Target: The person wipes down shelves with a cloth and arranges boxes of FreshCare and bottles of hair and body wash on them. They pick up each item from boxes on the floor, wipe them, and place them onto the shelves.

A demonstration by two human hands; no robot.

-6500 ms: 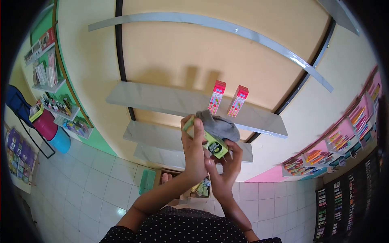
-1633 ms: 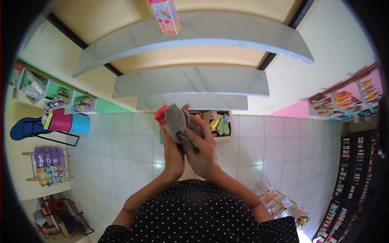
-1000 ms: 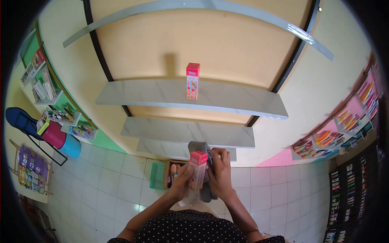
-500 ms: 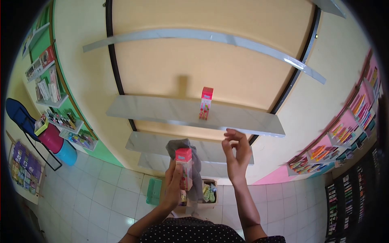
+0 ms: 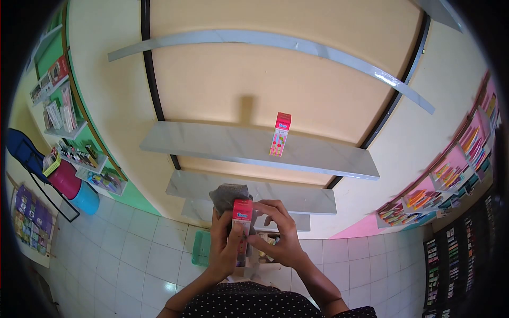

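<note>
My left hand (image 5: 222, 246) grips a tall, narrow red-and-pink carton (image 5: 242, 216), upright, with its thumb across the front. A dark grey cloth (image 5: 229, 195) is bunched behind the carton, in the same hand. Curled at the carton's right side, my right hand (image 5: 278, 233) has its fingers around the hanging part of the cloth and its thumb close to the carton's edge; the exact contact is partly hidden. A matching carton (image 5: 280, 135) stands upright on the grey marbled shelf (image 5: 212, 140) ahead.
Lower shelves (image 5: 307, 199) and a long upper shelf (image 5: 238, 36) cross the wall. On the floor are a green basket (image 5: 200, 248) and a box of packets (image 5: 269, 246), partly hidden. Stocked shelves line the left (image 5: 66, 130) and right (image 5: 445, 175).
My right hand has come left and down from near the shelf edge to the carton and cloth. The held carton has shifted slightly, and the view has moved a little.
</note>
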